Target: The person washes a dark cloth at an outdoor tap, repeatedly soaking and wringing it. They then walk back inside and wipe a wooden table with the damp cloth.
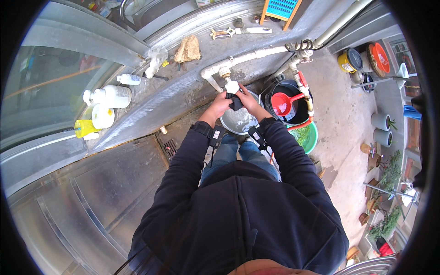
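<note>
Both my hands are together just below a tap with a white knob (232,87). My left hand (219,107) is closed on one side of a small black thing, maybe cloth. On its other side, my right hand (250,103) grips the same black thing (236,103). Its exact kind cannot be made out. Beneath my hands stands a round grey metal basin (237,127), which looks to have water in it. Whether water runs from the tap is hidden by my hands.
Right of the basin stands a black bucket (308,108) with a red dipper (281,104) inside. Beside it is a green basin (313,137) of leafy greens. White pipes (256,53) run along the ledge, which bears white bottles (118,96), a peeler-like tool (241,31) and a loofah-like piece (188,49).
</note>
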`<state>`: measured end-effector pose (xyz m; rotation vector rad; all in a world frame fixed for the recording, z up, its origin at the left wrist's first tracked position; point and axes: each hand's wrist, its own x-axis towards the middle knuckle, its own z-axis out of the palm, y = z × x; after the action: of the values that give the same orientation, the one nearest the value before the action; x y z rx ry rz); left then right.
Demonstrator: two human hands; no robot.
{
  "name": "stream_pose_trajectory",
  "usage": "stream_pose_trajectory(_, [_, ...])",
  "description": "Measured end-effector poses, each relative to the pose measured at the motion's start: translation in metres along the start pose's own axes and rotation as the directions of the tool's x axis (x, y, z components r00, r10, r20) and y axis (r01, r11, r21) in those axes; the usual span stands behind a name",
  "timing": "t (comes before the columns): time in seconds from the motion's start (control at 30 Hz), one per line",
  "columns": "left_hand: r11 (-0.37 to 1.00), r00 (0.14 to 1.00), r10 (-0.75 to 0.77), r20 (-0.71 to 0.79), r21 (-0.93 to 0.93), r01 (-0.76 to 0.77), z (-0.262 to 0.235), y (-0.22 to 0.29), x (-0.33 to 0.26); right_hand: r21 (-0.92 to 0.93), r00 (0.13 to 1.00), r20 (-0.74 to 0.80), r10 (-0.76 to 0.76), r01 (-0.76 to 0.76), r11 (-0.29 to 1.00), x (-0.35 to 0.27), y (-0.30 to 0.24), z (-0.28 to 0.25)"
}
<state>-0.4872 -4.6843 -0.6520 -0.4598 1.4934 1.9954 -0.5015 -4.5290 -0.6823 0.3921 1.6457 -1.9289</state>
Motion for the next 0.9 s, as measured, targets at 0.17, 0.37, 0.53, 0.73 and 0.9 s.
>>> stream_pose_trajectory(0.17, [0.998,0.998,-0.042,-0.05,0.039,0.044,0.006,0.004,-0.005,-0.266,0.973,-0.085,-0.215,0.186,0.946,0.016,0.008,0.009])
stream_pose_trajectory(0.37, [0.983,0.985,-0.023,-0.169,0.173,0.052,0.005,-0.008,0.007,-0.611,0.902,-0.188,-0.388,0.201,0.765,0.006,0.006,0.013])
stream_pose_trajectory(0.53, [0.961,0.947,0.183,-0.265,0.252,-0.116,-0.008,-0.033,0.029,-0.524,0.918,-0.154,-0.364,0.237,0.818,0.001,-0.007,0.009])
stream_pose_trajectory(0.73, [0.947,0.972,0.0,-0.234,-0.313,-0.075,-0.017,-0.031,0.032,-0.584,0.911,-0.231,-0.34,0.15,0.798,0.006,0.015,-0.032])
stream_pose_trajectory(0.9, [0.96,0.997,0.035,-0.073,-0.273,-0.054,-0.01,-0.011,0.021,-0.623,0.92,-0.322,-0.225,-0.026,0.782,0.01,0.018,-0.032])
